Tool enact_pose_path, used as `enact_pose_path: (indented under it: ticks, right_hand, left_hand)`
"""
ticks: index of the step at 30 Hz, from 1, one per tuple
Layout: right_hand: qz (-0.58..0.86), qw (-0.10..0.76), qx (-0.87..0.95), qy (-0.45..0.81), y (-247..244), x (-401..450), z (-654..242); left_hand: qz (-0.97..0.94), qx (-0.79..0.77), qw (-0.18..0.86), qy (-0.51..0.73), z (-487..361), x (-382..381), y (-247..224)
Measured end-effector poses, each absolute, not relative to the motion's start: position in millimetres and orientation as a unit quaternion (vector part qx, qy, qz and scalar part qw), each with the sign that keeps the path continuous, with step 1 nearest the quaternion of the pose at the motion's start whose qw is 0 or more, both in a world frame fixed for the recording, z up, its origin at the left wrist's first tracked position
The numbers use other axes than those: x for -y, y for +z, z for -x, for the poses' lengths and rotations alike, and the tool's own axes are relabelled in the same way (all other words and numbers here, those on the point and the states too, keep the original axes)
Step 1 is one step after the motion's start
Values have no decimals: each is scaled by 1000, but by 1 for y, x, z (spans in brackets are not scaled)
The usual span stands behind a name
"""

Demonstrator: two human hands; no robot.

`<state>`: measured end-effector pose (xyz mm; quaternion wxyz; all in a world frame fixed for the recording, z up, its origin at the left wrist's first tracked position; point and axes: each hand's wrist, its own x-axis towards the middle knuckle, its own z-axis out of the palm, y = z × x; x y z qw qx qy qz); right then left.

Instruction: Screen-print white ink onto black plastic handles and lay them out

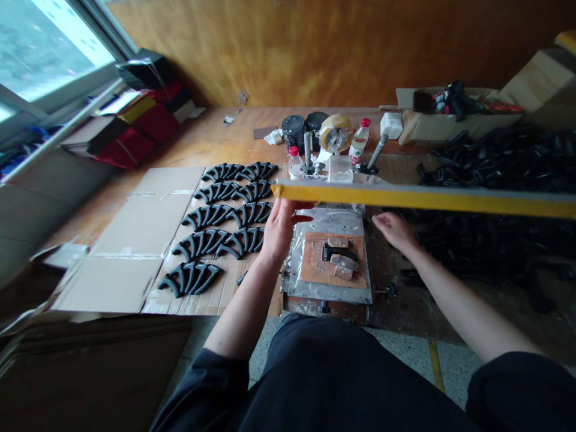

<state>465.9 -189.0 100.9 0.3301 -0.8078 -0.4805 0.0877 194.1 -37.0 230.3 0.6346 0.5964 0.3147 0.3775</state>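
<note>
My left hand point(279, 229) is just under the left end of a yellow-edged bar point(405, 197), its fingers apart and pointing right. Whether it touches the bar I cannot tell. To the right, below the bar, my right hand point(394, 230) is loosely open with its fingers pointing left and nothing visible in it. Between the hands and nearer to me, a black curved handle with a wide head point(339, 252) lies on a wooden block point(310, 264) among small pieces. This block rests on a grey metal plate point(330, 293).
Rows of black curved handles point(191, 279) lie on cardboard point(130, 240) at left. A dark heap of black parts point(504, 162) fills the right side. Behind the plate stand a tape roll point(335, 133), red-capped bottles point(360, 141) and dark tubs point(293, 133). The bar crosses to the right edge.
</note>
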Motion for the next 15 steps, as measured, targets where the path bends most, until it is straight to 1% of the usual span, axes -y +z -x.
enact_pose_path:
  ticks: [2,3,4,6,7,8,9,11,13,15]
  right_hand:
    - [789,288,531,109,80,190,-424]
    - [785,242,561,105,75,189,-404]
    - [784,199,579,103,73,188,-386]
    - [801,138,574,99,80,188,-356]
    - [812,136,559,100,86,188,-343]
    - [813,150,553,101,94,188,-331]
    - [800,176,565,103,101,188,-321]
    - [727,239,632,124,110,188,-311]
    - [653,285,686,146,109,188,-325]
    - [667,298,671,129,99,194,-367]
  left_hand:
    - [-568,-312,652,394,-200,40,225]
    - [-549,-322,666,389,-200,46,218]
    - [-532,-337,690,358,-198,56,208]
    - [-501,-373,751,214,-191,82,181]
    - [-483,-385,778,117,-187,97,167]
    - [-459,-393,795,60,-182,111,154]
    - [-430,-396,810,44,-178,123,142]
    - [-371,-416,826,81,-168,138,125]
    - [-347,-447,813,139,-151,136,114]
    - [-368,-499,762,187,-122,120,104]
